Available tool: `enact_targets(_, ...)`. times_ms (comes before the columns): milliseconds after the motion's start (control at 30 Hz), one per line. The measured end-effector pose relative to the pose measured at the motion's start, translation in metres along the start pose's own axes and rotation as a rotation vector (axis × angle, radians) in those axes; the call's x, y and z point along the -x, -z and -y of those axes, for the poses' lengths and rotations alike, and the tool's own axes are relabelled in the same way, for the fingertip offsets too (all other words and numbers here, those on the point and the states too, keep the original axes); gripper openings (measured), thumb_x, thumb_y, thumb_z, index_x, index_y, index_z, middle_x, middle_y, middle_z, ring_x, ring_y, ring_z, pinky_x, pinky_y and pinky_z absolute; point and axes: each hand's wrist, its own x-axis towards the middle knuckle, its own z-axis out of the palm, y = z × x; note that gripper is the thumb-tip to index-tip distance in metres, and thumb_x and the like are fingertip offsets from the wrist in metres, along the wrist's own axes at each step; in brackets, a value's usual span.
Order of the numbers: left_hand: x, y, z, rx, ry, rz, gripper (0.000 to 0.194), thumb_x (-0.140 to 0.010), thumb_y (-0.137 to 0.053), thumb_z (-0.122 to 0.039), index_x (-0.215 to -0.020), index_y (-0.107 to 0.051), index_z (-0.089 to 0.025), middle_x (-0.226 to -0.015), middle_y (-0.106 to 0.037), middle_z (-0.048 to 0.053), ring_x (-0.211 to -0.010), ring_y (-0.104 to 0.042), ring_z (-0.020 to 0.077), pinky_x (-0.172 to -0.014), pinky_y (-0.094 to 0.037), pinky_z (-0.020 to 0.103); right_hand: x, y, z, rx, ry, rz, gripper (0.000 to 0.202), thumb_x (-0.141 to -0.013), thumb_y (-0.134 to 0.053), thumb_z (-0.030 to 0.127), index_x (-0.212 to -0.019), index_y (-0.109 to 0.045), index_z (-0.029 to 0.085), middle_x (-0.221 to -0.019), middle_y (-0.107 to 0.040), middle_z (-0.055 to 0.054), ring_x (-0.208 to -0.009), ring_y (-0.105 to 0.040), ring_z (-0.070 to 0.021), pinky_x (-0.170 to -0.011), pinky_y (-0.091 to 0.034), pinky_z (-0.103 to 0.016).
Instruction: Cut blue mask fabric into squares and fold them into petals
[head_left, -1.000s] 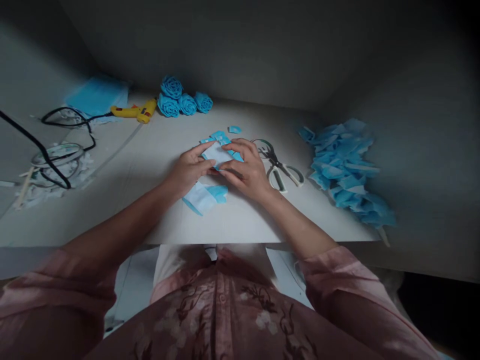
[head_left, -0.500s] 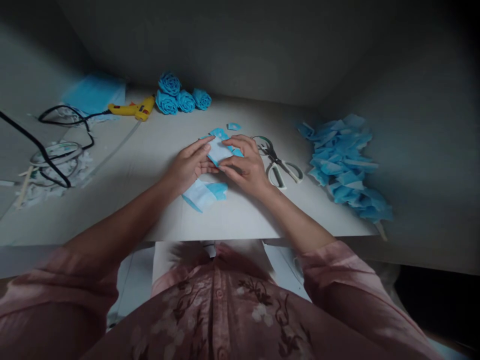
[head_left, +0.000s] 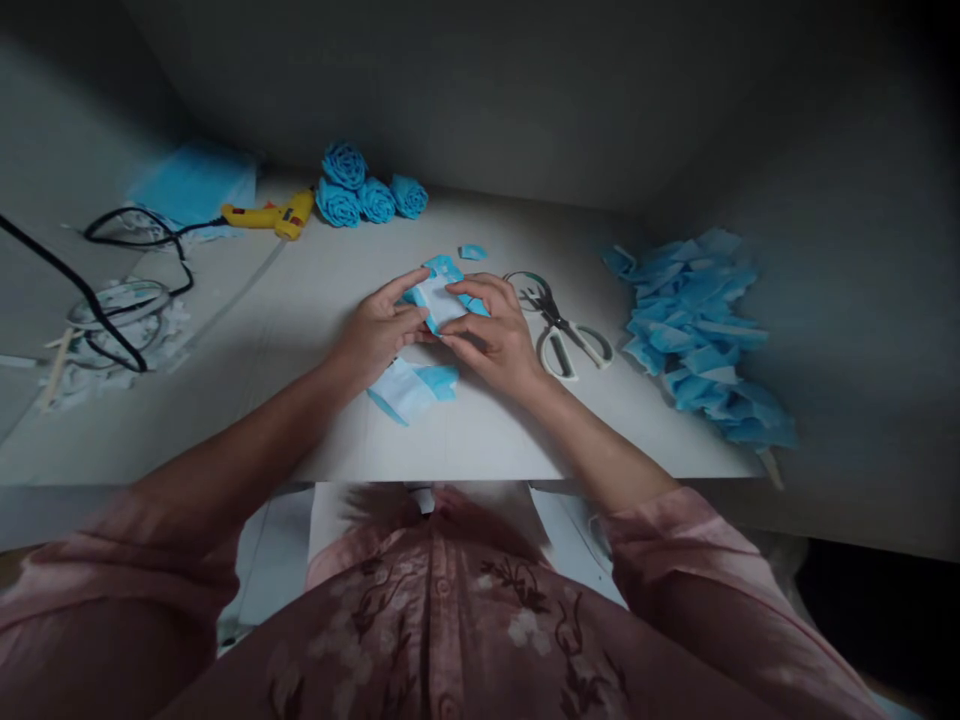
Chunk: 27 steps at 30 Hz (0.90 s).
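Between my two hands is a small piece of blue-and-white mask fabric (head_left: 441,303), white face up with a blue edge. My left hand (head_left: 380,328) grips its left side, the thumb along the blue edge. With bent fingers and thumb, my right hand (head_left: 495,328) holds the right side. Behind the held piece lie more blue scraps, partly hidden by the fingers. Just below my left hand, loose pieces of the same fabric (head_left: 409,390) rest on the table. Scissors with white handles (head_left: 556,325) lie spread to the right of my right hand.
Blue fabric roses (head_left: 345,190) are grouped at the back. A yellow glue gun (head_left: 274,215) with a black cord lies left of them, near a stack of blue masks (head_left: 196,185). A heap of blue fabric pieces (head_left: 697,330) sits at the right. A small blue scrap (head_left: 472,252) lies behind my hands.
My left thumb has moved down from the top of the white face to its lower left edge, which now shows a blue fold. The view has shifted slightly.
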Motion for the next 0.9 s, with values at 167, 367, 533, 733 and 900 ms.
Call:
enact_targets(167,0.000,0.000,-0.001,-0.019,-0.016,-0.030,0.070,-0.082,-0.072,-0.014,-0.151,-0.057,-0.016,-0.076,-0.070,-0.002,-0.070,-0.070,0.0141,-0.082,-0.064,0.034,0.000,-0.002,0.005,-0.067,-0.099,-0.019,0.011,-0.099,-0.070,0.034,-0.094,-0.077,0.027,-0.135,-0.069,-0.007,-0.135,-0.058,-0.0284,-0.117,-0.043,-0.054)
enact_targets(367,0.001,-0.003,-0.001,-0.096,-0.049,-0.024,0.073,-0.084,-0.072,-0.018,-0.154,-0.054,-0.015,-0.074,-0.069,-0.002,-0.069,-0.071,0.0151,-0.085,-0.062,0.035,0.000,-0.002,0.004,-0.153,-0.242,-0.073,0.015,-0.098,-0.070,0.036,-0.093,-0.076,0.024,-0.132,-0.070,-0.009,-0.130,-0.063,-0.0278,-0.115,-0.046,-0.052)
enact_targets(533,0.004,-0.005,-0.002,-0.118,-0.063,0.007,0.075,-0.085,-0.071,-0.020,-0.157,-0.051,-0.016,-0.077,-0.072,0.000,-0.076,-0.076,0.0187,-0.086,-0.062,0.037,0.000,-0.004,0.002,-0.317,-0.420,-0.102,0.022,-0.096,-0.073,0.044,-0.090,-0.074,0.022,-0.127,-0.073,-0.012,-0.127,-0.066,-0.0271,-0.112,-0.050,-0.049)
enact_targets(733,0.005,-0.005,-0.004,-0.153,-0.064,0.013,0.075,-0.086,-0.070,-0.021,-0.158,-0.049,-0.014,-0.076,-0.072,0.000,-0.080,-0.079,0.0202,-0.083,-0.060,0.033,-0.001,-0.009,0.003,-0.531,-0.567,-0.106,0.029,-0.090,-0.076,0.052,-0.087,-0.070,0.023,-0.104,-0.074,-0.005,-0.105,-0.070,-0.0196,-0.092,-0.057,-0.035)
enact_targets(900,0.006,-0.005,-0.004,-0.192,-0.073,-0.007,0.072,-0.086,-0.071,-0.020,-0.156,-0.051,-0.014,-0.070,-0.069,-0.003,-0.074,-0.075,0.0171,-0.078,-0.058,0.029,0.002,-0.013,-0.002,-0.649,-0.622,-0.119,0.048,-0.085,-0.081,0.058,-0.118,-0.070,0.024,-0.091,-0.070,0.000,-0.083,-0.065,-0.0158,-0.083,-0.057,-0.033)
